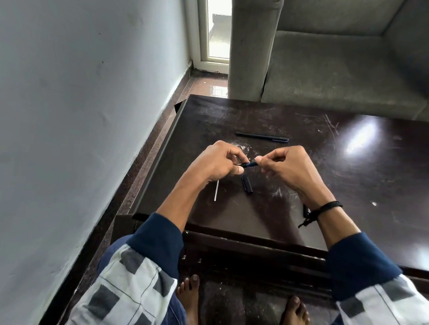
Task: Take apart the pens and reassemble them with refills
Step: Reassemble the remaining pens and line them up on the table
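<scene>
Both hands hold a dark blue pen barrel [249,164] level above the dark wooden table [358,176]. My left hand [217,163] pinches its tip end, where a small metal point shows. My right hand [287,168] grips the other end. Below the barrel a black pen cap [247,184] lies on the table. A thin pale refill [216,194] lies beneath my left hand, partly hidden by it. A whole dark pen [262,137] lies farther back on the table. Another dark pen part [306,211] shows under my right wrist.
A white wall [74,103] runs close along the table's left edge. A grey sofa [339,69] stands right behind the table. My bare feet [244,312] rest on the floor below the near edge.
</scene>
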{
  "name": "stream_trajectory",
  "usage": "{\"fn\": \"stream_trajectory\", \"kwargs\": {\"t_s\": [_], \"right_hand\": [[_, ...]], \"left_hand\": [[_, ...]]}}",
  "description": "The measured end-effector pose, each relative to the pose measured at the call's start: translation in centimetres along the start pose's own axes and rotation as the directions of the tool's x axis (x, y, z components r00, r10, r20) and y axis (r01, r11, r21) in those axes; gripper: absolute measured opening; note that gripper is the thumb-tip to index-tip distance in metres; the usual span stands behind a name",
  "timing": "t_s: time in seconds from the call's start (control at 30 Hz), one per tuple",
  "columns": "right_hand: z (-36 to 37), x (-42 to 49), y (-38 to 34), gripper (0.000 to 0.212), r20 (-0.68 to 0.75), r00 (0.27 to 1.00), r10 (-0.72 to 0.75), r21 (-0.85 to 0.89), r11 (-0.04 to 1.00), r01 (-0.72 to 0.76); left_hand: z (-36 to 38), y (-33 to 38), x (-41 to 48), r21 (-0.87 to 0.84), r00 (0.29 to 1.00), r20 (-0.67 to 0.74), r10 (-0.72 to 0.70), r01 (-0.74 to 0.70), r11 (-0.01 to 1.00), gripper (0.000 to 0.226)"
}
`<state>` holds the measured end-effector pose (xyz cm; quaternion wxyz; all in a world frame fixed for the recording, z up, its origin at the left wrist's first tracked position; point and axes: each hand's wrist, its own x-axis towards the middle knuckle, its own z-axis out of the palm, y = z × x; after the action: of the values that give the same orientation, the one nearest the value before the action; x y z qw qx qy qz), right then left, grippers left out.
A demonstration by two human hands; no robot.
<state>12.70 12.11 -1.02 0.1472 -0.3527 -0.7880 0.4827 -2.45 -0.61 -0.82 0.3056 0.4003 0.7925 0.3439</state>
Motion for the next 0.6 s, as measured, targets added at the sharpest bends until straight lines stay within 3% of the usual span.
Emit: {"fn": "stream_trajectory", "kwargs": {"t_s": [0.2,0.37,0.6], "right_hand": [[0.03,0.07,0.03,0.010,0.010,0.999,-0.033,-0.007,0.999,0.033],[0.10,-0.07,-0.03,0.024,-0.004,1.000,0.000,-0.023,1.000,0.000],[-0.17,0.07,0.16,0.013,0.005,0.999,-0.050,-0.002,0.999,0.050]], "left_hand": [[0.05,0.08,0.00,0.001,1.000,-0.003,-0.001,0.001,1.000,0.020],[0.06,0.16,-0.03,-0.001,1.000,0.007,-0.002,0.002,1.000,0.021],[0.01,0.20,-0.13,-0.005,1.000,-0.002,-0.004,0.004,1.000,0.020]]}}
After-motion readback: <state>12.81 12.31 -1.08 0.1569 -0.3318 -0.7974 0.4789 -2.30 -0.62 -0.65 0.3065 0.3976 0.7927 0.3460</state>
